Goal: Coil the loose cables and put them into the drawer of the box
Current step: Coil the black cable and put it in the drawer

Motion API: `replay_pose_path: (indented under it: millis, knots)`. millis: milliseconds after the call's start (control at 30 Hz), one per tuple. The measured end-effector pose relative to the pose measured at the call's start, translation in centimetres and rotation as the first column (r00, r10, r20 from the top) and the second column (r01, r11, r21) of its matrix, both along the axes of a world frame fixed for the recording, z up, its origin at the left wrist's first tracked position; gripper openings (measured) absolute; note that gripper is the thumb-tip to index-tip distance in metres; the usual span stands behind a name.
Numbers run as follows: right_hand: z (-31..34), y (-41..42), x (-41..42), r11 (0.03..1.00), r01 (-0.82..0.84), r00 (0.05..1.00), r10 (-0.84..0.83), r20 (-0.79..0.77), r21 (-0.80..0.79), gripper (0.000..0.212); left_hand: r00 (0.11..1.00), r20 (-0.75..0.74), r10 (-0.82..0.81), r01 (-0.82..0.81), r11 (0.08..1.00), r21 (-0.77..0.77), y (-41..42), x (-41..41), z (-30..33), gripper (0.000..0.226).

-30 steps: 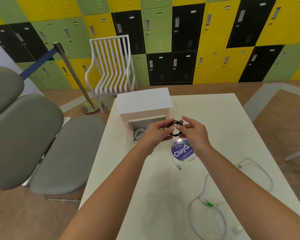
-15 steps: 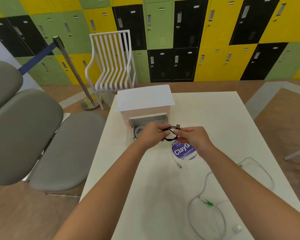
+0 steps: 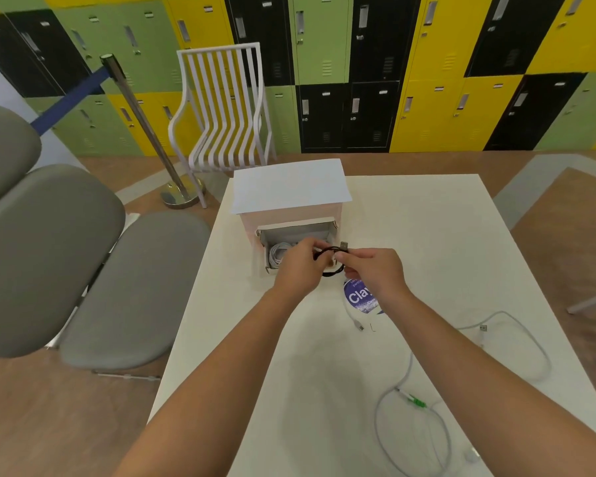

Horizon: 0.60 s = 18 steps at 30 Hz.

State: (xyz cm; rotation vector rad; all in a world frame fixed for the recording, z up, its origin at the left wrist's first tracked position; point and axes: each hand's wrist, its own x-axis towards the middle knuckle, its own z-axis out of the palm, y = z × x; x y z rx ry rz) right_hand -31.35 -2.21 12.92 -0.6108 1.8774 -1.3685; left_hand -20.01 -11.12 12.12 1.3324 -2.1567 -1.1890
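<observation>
Standing at the far left of the white rectangular table (image 3: 410,235), a small white cardboard box (image 3: 289,187) with a flat overhanging lid is seen, and its shallow pull-out drawer (image 3: 329,226) is drawn open toward the near side. Inside the drawer a coiled white cable (image 3: 278,253) is laid against the left wall; the rest of the drawer floor is hidden behind the hands.

A short black cable (image 3: 331,251), looped into a small coil, is held just in front of the open drawer, above the table. The left hand (image 3: 298,266) is closed round the left side of the coil, its fingers curled and pinched on the strands. The right hand (image 3: 375,270) is pinched on the right side, thumb and forefinger pressed together on the cable near its metal plug, which juts up toward the far side.

Partly covered by the right wrist, a round blue-and-white sticker (image 3: 358,299) printed with "Clay" is seen on the tabletop. On the near right of the table a long loose grey-white cable (image 3: 408,370) is spread in wide curves, and a green connector (image 3: 415,402) is seen on it.
</observation>
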Motion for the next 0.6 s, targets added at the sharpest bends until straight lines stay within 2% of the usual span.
replay_pose_path:
  millis: [67,133,200,367,600]
  knots:
    - [0.0,-0.2,-0.1,1.000,-0.001,1.000,0.001,-0.008,-0.007,0.009,0.981,-0.175,0.089,-0.049,0.974,0.220,0.1,-0.1,0.1,0.015]
    - [0.0,-0.2,-0.2,1.000,-0.007,1.000,0.007,-0.017,-0.006,0.009,0.929,-0.326,0.176,-0.024,0.907,0.421,0.2,-0.1,0.6,0.020]
    - [0.1,-0.2,-0.2,1.000,-0.007,1.000,0.007,-0.020,0.004,0.023,0.893,-0.385,0.232,0.004,0.852,0.523,0.3,-0.1,1.2,0.024]
    - [0.4,-0.2,-0.3,1.000,-0.011,1.000,0.011,0.000,-0.002,0.026,0.860,-0.408,0.306,-0.010,0.810,0.587,0.0,-0.1,1.4,0.028]
    - [0.4,-0.4,-0.6,1.000,-0.007,0.990,0.008,0.143,-0.005,0.030,0.930,-0.319,0.180,0.017,0.849,0.528,-0.7,0.0,1.4,0.032]
